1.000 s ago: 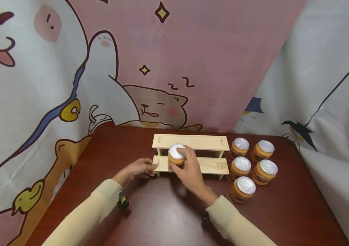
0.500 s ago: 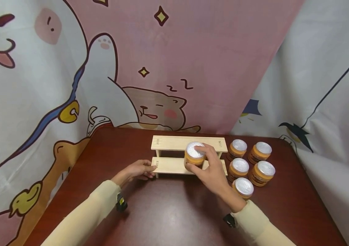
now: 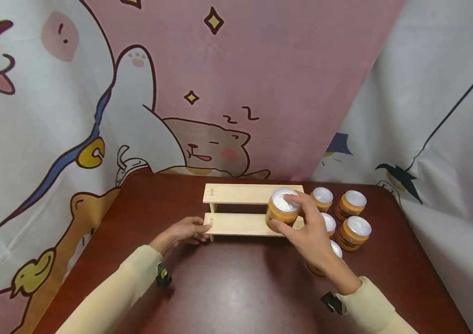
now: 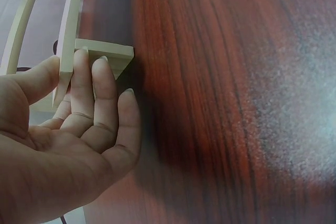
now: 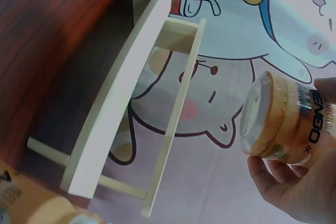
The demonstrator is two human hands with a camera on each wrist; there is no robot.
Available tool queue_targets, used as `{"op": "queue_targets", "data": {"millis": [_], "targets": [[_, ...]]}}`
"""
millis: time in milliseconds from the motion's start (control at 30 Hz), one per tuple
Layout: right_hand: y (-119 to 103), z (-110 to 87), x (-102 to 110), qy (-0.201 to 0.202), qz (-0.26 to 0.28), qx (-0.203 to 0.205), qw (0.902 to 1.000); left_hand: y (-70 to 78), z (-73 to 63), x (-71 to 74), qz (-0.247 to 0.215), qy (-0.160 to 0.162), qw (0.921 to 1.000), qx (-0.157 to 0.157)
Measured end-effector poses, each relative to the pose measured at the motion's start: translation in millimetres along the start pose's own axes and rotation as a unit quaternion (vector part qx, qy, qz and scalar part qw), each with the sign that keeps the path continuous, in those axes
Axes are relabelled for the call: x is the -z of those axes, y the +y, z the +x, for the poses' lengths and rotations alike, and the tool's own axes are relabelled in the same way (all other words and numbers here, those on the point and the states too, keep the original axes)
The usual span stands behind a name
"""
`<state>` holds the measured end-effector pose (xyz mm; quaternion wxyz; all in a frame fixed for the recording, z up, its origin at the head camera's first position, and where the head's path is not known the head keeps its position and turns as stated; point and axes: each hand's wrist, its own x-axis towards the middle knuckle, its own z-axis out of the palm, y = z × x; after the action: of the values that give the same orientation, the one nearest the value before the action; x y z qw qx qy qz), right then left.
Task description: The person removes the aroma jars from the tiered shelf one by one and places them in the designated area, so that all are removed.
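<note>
My right hand [image 3: 309, 234] grips an orange jar [image 3: 282, 208] with a silvery lid, thumb on its near side and fingers over the far side. In the right wrist view this jar [image 5: 286, 119] shows dark lettering and is held clear of the rack. At the left end of the two-tier wooden rack [image 3: 236, 224], my left hand [image 3: 184, 230] pinches the lower shelf. The left wrist view shows the thumb above the shelf board [image 4: 71, 30] and the fingers curled beneath it. Neither shelf bears a jar.
Several like jars stand at the rack's right, among them a near-right jar [image 3: 353, 234] and a back-right jar [image 3: 351, 204]; my right hand partly covers others. The reddish-brown table [image 3: 228, 287] meets a printed cloth [image 3: 295, 93] behind.
The right hand has carried the jar rightward from the left part of the lower shelf to near the rack's right end. The left hand keeps its hold on the shelf.
</note>
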<state>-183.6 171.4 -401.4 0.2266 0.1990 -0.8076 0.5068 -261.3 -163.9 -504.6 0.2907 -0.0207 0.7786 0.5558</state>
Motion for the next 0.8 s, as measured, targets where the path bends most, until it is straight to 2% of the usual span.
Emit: {"op": "queue_targets", "data": {"millis": [100,300,700,800], "targets": [[-1,1.0,7,0.000,0.014,-0.004,0.9999,1.0,-0.8,0.9,0.005,0.000,1.0000,-0.003],[0,1.0,21,0.022,-0.038,-0.002,0.9990,3.0,-1.8,0.7,0.007,-0.003,1.0000,0.001],[4,-7.1,48,0.041,-0.009,-0.029,0.9987,1.0,0.7,0.4,0.000,-0.003,1.0000,-0.005],[6,-10.6,54,0.043,-0.020,-0.035,0.9982,0.8,0.8,1.2,0.001,-0.003,1.0000,-0.006]]}}
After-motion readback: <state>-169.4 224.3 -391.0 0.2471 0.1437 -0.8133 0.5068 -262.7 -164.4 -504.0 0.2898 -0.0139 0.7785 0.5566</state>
